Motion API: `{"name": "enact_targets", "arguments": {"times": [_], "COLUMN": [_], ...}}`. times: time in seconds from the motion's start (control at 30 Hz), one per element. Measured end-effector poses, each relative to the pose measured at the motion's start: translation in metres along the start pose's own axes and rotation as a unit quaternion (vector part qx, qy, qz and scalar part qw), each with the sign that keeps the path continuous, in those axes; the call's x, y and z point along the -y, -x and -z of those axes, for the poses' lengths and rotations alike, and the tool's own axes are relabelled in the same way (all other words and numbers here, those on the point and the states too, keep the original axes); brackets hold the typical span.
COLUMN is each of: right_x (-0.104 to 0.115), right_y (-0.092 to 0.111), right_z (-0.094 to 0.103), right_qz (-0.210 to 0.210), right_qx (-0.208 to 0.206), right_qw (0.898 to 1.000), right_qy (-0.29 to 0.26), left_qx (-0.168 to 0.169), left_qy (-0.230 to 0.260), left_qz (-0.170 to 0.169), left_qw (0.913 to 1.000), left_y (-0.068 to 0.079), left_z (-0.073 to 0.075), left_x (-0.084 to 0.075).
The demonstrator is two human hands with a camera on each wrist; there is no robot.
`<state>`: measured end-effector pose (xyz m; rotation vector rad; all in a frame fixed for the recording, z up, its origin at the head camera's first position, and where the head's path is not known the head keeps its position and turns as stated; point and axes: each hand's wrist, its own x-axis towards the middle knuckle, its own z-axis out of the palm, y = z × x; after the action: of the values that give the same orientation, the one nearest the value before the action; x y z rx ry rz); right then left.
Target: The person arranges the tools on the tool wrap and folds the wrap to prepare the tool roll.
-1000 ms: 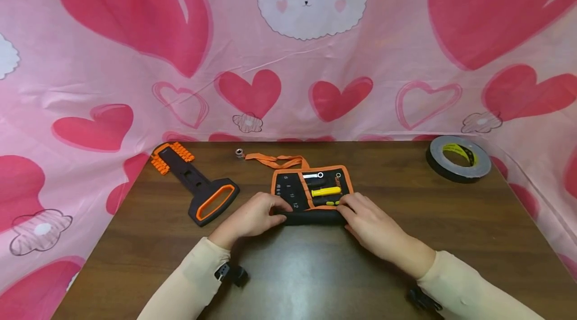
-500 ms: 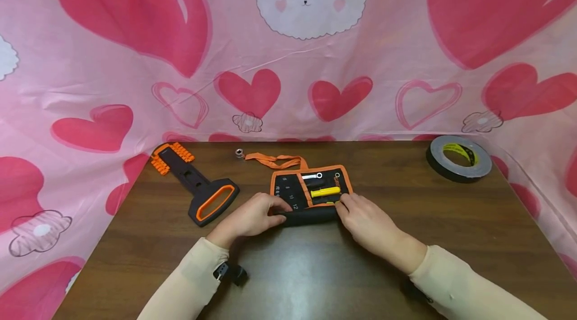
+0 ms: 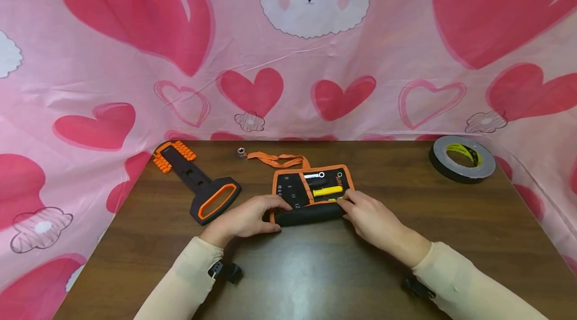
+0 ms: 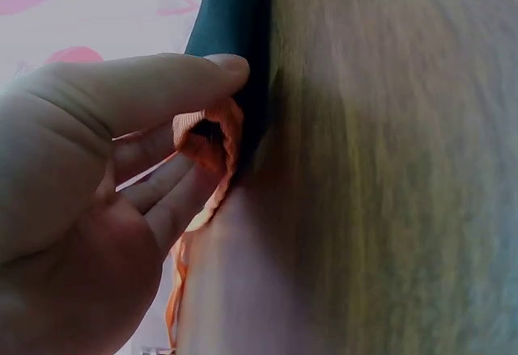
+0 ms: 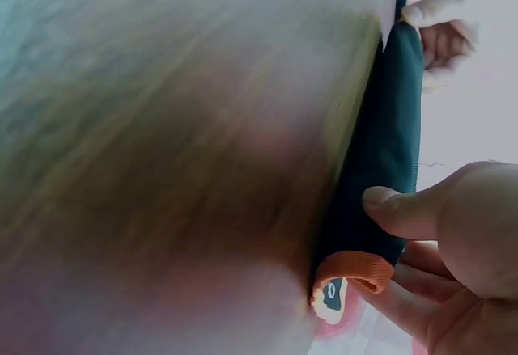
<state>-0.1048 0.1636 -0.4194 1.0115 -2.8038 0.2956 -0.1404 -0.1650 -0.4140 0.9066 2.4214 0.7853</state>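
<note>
A black tool roll [image 3: 288, 185] with orange trim lies on the table, its near edge curled into a thick black roll [image 3: 311, 216]. My left hand [image 3: 248, 218] grips the left end of that roll; in the left wrist view the thumb [image 4: 218, 70] lies on the black fabric, with fingers behind the orange-edged end. At the right end my right hand [image 3: 376, 220] pinches the roll, its thumb [image 5: 392, 207] pressing the fabric in the right wrist view. A yellow handle [image 3: 327, 191] and a ring-ended wrench [image 3: 315, 175] show in the pockets of the flat part.
An orange strap [image 3: 277, 160] trails from the far edge toward a small metal socket [image 3: 241, 152]. At left lies a black-and-orange tool with a loop handle [image 3: 216, 201]. A roll of tape [image 3: 464, 167] sits at the back right, before a heart-print cloth [image 3: 342, 49].
The near edge has been rolled slightly farther, covering more of the lowest pocket. My left thumb has moved down and left along the roll's end; my right hand has shifted only a little.
</note>
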Motion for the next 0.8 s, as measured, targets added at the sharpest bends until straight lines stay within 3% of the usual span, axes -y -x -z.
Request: {"name": "enact_targets", "arguments": {"times": [0.17, 0.43, 0.6, 0.8], "right_x": [-0.003, -0.006, -0.014, -0.027], "right_y": [0.003, 0.005, 0.004, 0.0], "right_z": [-0.003, -0.007, -0.006, -0.005], "right_qz": [-0.013, -0.03, -0.048, -0.073], "right_qx": [-0.011, -0.059, -0.039, -0.018], "right_qw": [1.0, 0.997, 0.994, 0.981], "right_qy": [-0.011, -0.037, -0.088, -0.177], "left_qx": [0.012, -0.027, -0.037, -0.045], "left_qy": [-0.037, -0.039, -0.014, 0.009], "left_qz": [-0.007, -0.01, -0.016, -0.003], "left_qw": [0.9992, 0.9988, 0.9991, 0.9989], "left_y": [0.001, 0.002, 0.002, 0.001], "left_z": [0.003, 0.005, 0.006, 0.007], "left_x": [-0.003, 0.001, 0.005, 0.011]}}
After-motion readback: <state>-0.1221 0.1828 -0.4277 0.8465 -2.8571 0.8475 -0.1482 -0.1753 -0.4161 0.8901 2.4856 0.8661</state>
